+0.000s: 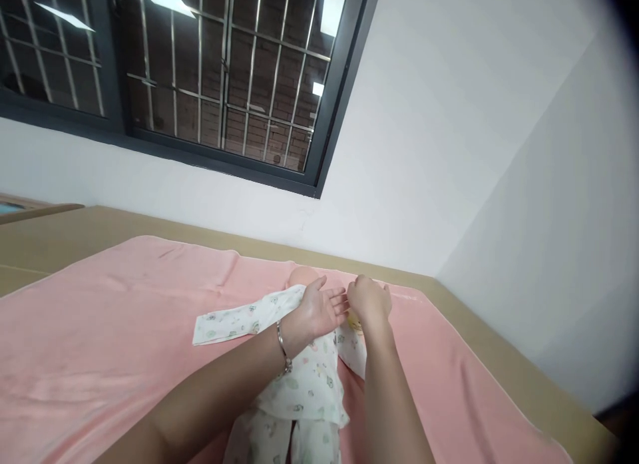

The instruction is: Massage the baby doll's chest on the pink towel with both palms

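Note:
White baby clothes with a small print lie on a pink blanket (124,304). They are a long-sleeved top (314,384) above matching trousers (314,441). One sleeve (224,325) stretches out to the left. Behind the collar shows a smooth, rounded, skin-toned shape (302,276), like a doll's head, mostly hidden. My left hand (322,311), with a silver bracelet at the wrist, is open over the top, palm turned up. Close beside its fingertips, my right hand (369,299) has curled fingers; what they hold, if anything, is hidden. Under it shows a yellow patch (355,323).
The blanket covers a tan surface (120,224) that meets a white wall (389,151) at the back and right. Above is a dark-framed window (319,178) with metal bars. Part of a wooden-edged object (44,211) shows at the far left.

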`<action>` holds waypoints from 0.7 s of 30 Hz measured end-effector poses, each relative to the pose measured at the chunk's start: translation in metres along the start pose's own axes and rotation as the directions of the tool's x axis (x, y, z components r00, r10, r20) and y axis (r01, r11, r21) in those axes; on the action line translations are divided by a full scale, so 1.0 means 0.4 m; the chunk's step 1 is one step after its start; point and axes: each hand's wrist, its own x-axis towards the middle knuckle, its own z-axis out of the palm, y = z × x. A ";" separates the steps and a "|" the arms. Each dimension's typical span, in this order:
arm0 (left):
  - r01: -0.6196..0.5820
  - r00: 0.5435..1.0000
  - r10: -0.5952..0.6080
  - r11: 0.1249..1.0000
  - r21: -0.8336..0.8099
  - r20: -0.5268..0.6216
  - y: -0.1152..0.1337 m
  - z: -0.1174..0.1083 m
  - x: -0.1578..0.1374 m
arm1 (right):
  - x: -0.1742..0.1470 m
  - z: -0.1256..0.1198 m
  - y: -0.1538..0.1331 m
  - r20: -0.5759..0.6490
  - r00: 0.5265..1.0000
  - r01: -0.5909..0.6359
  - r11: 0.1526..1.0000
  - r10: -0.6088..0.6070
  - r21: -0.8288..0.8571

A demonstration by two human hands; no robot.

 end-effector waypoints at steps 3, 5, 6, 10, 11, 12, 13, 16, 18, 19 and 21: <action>0.103 0.995 -0.103 0.992 0.070 -0.013 0.009 -0.027 -0.063 | -0.013 -0.003 0.004 0.023 0.999 -0.025 1.000 0.025 0.005; 0.151 0.987 -0.155 0.983 0.105 0.034 0.013 -0.033 -0.107 | -0.018 -0.007 0.006 0.043 0.999 -0.016 1.000 0.016 -0.011; 0.152 0.986 -0.159 0.982 0.112 0.056 0.016 -0.031 -0.128 | -0.018 -0.007 0.007 0.057 0.998 -0.005 1.000 0.006 -0.018; 0.111 0.985 -0.124 0.988 0.110 0.118 0.045 -0.014 -0.197 | -0.004 0.015 0.019 0.113 0.994 -0.007 1.000 0.003 0.030; 0.093 0.988 -0.105 0.990 0.106 0.117 0.055 -0.009 -0.211 | 0.002 0.024 0.026 0.125 0.992 -0.017 0.999 0.010 0.051; 0.076 0.990 -0.087 0.992 0.098 0.112 0.064 -0.006 -0.224 | 0.007 0.033 0.033 0.132 0.991 -0.026 0.997 0.017 0.070; 0.057 0.993 -0.066 0.994 0.088 0.101 0.073 -0.003 -0.237 | 0.011 0.041 0.038 0.136 0.990 -0.034 0.996 0.023 0.079; 0.025 0.998 -0.029 0.997 0.069 0.054 0.085 0.002 -0.267 | 0.000 0.047 0.035 0.123 0.991 -0.052 0.995 0.042 0.080; 0.003 1.000 -0.004 0.997 0.078 0.018 0.083 0.006 -0.280 | -0.033 0.034 0.008 0.073 0.997 -0.009 0.991 -0.001 0.131; -0.011 1.000 0.010 0.996 0.086 0.008 0.081 0.010 -0.285 | -0.058 0.024 -0.011 0.030 0.998 0.049 0.982 -0.056 0.182; -0.052 0.998 0.048 0.994 0.100 0.047 0.078 0.020 -0.293 | -0.118 0.008 -0.058 -0.057 0.972 0.231 0.906 -0.226 0.354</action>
